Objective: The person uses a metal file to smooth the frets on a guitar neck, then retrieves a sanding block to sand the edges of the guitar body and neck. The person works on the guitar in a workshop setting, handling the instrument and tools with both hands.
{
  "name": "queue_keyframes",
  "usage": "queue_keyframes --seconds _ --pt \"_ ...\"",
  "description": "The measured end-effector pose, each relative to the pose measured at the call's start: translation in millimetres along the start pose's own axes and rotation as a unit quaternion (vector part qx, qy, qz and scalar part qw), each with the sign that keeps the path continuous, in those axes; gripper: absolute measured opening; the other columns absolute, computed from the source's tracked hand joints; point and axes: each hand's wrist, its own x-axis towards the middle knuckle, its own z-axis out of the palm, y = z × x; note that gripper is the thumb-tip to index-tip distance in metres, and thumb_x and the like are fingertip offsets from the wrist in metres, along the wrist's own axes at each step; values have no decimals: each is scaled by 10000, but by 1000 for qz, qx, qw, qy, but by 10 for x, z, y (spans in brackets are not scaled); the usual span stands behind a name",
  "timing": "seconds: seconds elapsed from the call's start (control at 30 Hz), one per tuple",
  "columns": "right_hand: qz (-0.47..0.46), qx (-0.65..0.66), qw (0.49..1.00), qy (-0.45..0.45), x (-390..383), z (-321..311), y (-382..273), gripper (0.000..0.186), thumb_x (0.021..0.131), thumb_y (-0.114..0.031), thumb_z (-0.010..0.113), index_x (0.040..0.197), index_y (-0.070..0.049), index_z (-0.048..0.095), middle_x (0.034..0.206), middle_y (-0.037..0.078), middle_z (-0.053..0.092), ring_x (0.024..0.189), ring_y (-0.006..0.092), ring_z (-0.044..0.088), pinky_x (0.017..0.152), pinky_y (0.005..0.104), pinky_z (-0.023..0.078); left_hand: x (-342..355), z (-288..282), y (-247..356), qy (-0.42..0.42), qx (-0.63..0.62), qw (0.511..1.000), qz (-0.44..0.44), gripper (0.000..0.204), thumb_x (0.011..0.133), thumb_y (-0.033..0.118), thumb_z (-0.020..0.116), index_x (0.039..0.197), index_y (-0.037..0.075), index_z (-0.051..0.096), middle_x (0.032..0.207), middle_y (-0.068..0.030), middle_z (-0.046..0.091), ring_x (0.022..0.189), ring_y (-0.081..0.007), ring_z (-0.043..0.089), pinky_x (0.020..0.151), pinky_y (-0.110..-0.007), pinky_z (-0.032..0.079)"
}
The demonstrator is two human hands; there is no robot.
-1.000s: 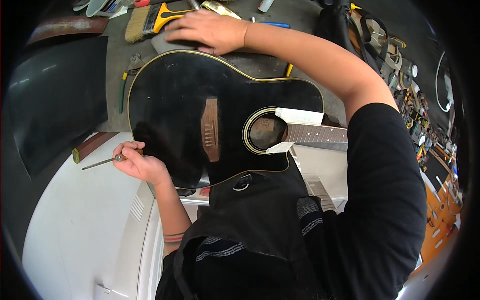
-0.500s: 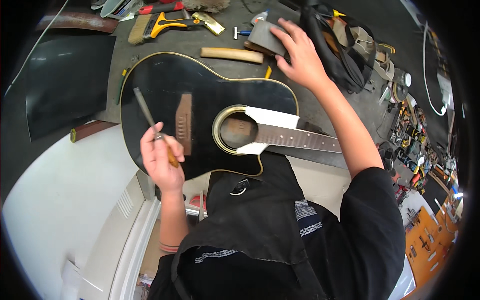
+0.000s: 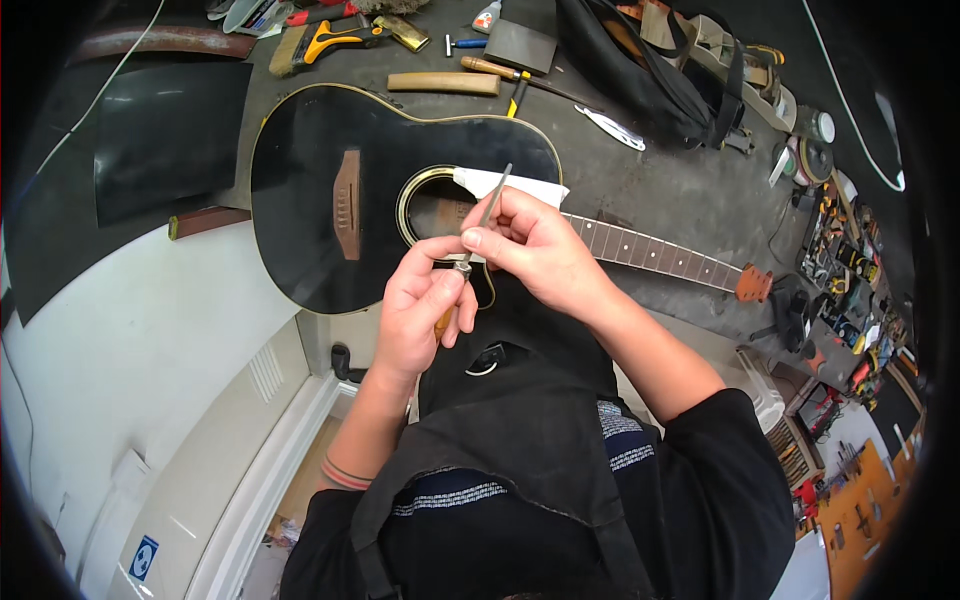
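Observation:
Above the near edge of a black acoustic guitar [image 3: 300, 150], my left hand [image 3: 415, 315] grips the wooden handle of a slim, grey-bladed hand tool [image 3: 497, 192]. Its blade points up and away; whether it is a file or a chisel I cannot tell. My right hand [image 3: 545, 250] pinches the blade between thumb and fingers. The guitar lies flat with its neck [image 3: 670, 257] to the right and a brown bridge [image 3: 347, 205] on its top. White paper [image 3: 530, 188] lies beside the sound hole, partly hidden by my right hand.
Behind the guitar lie a wooden stick [image 3: 443, 83], a grey block [image 3: 520, 47], another wooden-handled tool [image 3: 492, 68] and a white-handled knife [image 3: 610, 128]. A wide brush [image 3: 330, 40] is at back left, a black bag [image 3: 640, 75] at back right. Several tools crowd the far right.
My right hand has left the grey block at the back and come to the blade. My left hand has brought the tool rightward, toward the sound hole. The view has shifted, showing the headstock.

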Motion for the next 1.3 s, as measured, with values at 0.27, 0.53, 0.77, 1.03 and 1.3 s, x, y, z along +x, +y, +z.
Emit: queue_keyframes --seconds 0.27,0.53,0.77,1.03,1.3 --pt "23 -16 993 112 -13 -293 -134 249 1066 -278 769 1017 -37 730 865 -1 713 790 68 652 737 253 544 -162 -202 25 -23 101 993 -48 363 1138 222 592 1435 15 588 721 -98 678 498 -83 497 497 -218 383" --pt "53 -177 954 236 -78 -678 117 341 1165 -289 550 1031 -26 721 755 -1 633 565 96 546 575 294 500 88 -643 -63 8 135 989 56 340 1152 208 576 1425 6 588 916 -96 741 732 -86 598 691 -232 472" --pt "-203 -353 801 438 927 -1391 -685 350 1064 -294 706 1139 45 751 836 122 756 782 171 709 787 346 576 1549 -175 572 44 170 980 89 220 1092 281 723 1118 78 641 779 75 492 584 -21 382 489 -250 288" --pt "-74 208 928 301 1873 -1728 -903 316 1067 -344 755 896 -147 576 672 -44 479 476 73 320 447 286 235 3536 726 768 53 302 933 190 441 1004 339 818 1207 -40 723 989 -67 733 862 -142 625 771 -336 514" --pt "-96 221 941 239 1696 -1728 -796 298 1122 -279 693 918 -149 520 646 -82 403 481 59 285 464 283 232 3617 864 660 165 381 875 249 284 958 249 728 977 -34 724 842 -225 753 838 -407 755 800 -514 548"
